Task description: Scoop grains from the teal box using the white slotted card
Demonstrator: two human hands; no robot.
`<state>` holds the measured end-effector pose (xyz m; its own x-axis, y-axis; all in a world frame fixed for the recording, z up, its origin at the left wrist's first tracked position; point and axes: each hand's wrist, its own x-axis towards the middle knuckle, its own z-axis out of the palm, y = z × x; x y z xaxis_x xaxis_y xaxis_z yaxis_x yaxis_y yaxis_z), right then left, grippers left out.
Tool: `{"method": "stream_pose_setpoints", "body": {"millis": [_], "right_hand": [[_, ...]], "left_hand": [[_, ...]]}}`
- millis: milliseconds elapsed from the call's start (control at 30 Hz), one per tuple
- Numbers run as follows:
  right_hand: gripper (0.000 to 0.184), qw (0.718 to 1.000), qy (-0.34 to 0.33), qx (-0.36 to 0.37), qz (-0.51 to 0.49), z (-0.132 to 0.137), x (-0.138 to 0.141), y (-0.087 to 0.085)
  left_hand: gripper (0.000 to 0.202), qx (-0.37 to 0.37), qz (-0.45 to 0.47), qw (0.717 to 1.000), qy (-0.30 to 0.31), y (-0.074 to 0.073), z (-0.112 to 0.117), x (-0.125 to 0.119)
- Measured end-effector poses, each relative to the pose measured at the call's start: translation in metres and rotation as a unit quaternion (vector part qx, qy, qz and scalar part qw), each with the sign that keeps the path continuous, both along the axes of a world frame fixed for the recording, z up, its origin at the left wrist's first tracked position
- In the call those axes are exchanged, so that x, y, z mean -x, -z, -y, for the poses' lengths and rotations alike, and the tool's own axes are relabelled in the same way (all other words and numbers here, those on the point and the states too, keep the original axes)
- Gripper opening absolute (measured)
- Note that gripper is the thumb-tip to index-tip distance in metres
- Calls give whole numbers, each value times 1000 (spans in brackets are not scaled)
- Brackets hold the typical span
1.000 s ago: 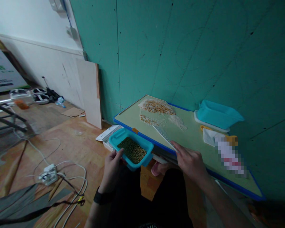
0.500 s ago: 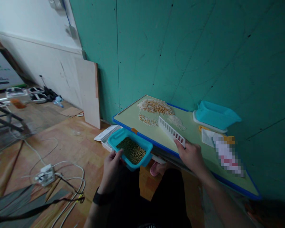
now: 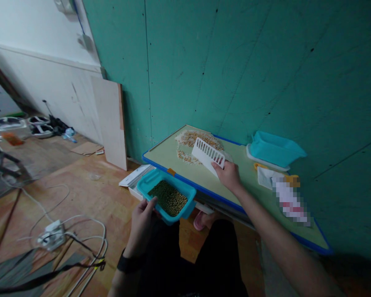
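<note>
My left hand [image 3: 143,216] grips the near left rim of a blue plastic basin [image 3: 189,190], fingers partly hidden beneath it. Inside lie green beans [image 3: 161,190] on the left and yellowish soybeans [image 3: 178,203] on the right. The basin sits at the table's front edge, above my lap. In my right hand [image 3: 228,175] is a white slotted plastic scraper [image 3: 207,156], tilted over the tabletop with its slots upward. Behind it, a spread of soybeans mixed with white grains [image 3: 193,138] covers the table's far left part. The scraper hides some of this spread.
The low table [image 3: 241,192] has a blue rim and stands against a green wall. On its right are another blue basin [image 3: 276,150] on a white tray, and a blurred packet [image 3: 292,202]. A power strip [image 3: 52,235] with cables lies on the floor at left.
My right hand has moved left with the scraper, which has turned from edge-on to show its flat slotted face nearer the grains. My left hand still holds the basin.
</note>
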<state>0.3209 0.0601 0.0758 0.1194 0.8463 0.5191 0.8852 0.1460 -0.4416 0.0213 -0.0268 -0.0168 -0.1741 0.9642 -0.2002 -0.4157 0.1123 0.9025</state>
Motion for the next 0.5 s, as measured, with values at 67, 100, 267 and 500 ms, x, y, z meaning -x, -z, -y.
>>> {"method": "stream_pose_setpoints", "body": {"millis": [67, 100, 267, 500], "right_hand": [[34, 1000, 1, 5, -26, -9, -3, -1], [32, 999, 2, 3, -38, -12, -5, 0], [31, 993, 38, -11, -111, -18, -32, 7], [40, 984, 41, -27, -171, -9, -78, 16]], "left_hand": [[43, 2, -6, 1000, 2, -2, 1, 0], [43, 4, -11, 1000, 4, -2, 2, 0], [39, 3, -9, 1000, 10, -2, 2, 0], [42, 1, -31, 999, 7, -2, 0, -1]]}}
